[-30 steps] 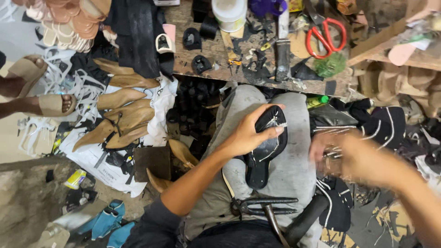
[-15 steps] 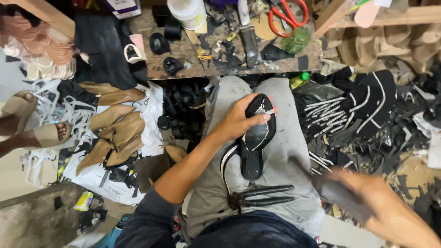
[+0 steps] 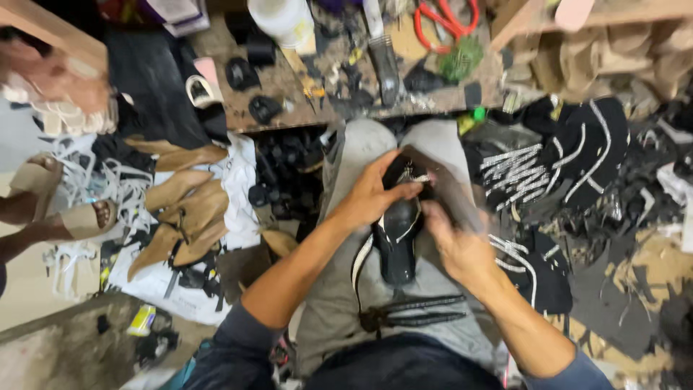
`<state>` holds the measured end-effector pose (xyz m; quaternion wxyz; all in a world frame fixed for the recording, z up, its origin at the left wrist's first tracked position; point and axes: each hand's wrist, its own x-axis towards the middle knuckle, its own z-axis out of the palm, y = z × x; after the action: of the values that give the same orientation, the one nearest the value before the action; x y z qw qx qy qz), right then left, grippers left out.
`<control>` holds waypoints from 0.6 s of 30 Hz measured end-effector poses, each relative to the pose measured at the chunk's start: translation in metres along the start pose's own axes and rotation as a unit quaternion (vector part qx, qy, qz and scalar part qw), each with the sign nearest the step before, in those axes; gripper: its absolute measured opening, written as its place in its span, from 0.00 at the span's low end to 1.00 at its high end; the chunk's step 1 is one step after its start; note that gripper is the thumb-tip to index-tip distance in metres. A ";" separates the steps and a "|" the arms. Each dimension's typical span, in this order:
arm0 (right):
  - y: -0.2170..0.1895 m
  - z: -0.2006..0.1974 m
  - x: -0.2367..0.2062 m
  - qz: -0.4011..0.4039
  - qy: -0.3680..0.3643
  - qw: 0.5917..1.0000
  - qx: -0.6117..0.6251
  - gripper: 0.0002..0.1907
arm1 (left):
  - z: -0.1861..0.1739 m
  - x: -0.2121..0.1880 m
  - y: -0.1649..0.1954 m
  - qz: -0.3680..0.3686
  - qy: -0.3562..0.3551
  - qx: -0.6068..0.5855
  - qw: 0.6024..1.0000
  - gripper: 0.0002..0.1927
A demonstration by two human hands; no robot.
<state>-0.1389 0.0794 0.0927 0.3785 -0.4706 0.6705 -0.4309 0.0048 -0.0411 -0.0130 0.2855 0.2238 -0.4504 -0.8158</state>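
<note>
Left arm: bare forearm reaching forward from the lower left, elbow bent, dark sleeve pushed up.
Left hand [image 3: 372, 193]: fingers curled down in a clamping grip, thumb pointing right.
Right arm: coming in from the lower right, angled up and inward.
Right hand [image 3: 456, 242]: blurred, fingers bent, close beside the left.

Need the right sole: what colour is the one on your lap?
Black sole, with pale trim, clearest in the head view.

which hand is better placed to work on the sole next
Probably the right hand: it sits at the black sole's middle edge, seemingly holding a blurred tool. The left hand already grips the sole's top, pinning it on the lap.
</note>
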 end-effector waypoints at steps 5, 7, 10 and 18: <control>0.027 0.001 -0.008 -0.130 0.101 0.978 0.131 0.09 | -0.001 -0.005 -0.004 0.010 -0.023 -0.025 0.999 0.18; 0.036 0.002 -0.012 -0.102 0.092 0.976 0.170 0.09 | -0.002 -0.007 -0.004 0.020 -0.009 0.041 0.999 0.18; 0.044 0.008 -0.012 -0.048 0.023 0.998 -0.015 0.10 | -0.002 -0.006 -0.005 0.040 0.029 0.052 0.997 0.24; 0.042 0.007 -0.012 -0.041 0.042 0.992 0.113 0.09 | -0.001 -0.012 -0.003 0.041 0.008 0.080 0.996 0.17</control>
<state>-0.1418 0.0969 0.0520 0.3831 -0.4334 0.6127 -0.5385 0.0129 -0.0325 -0.0150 0.3035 0.2339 -0.5202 -0.7632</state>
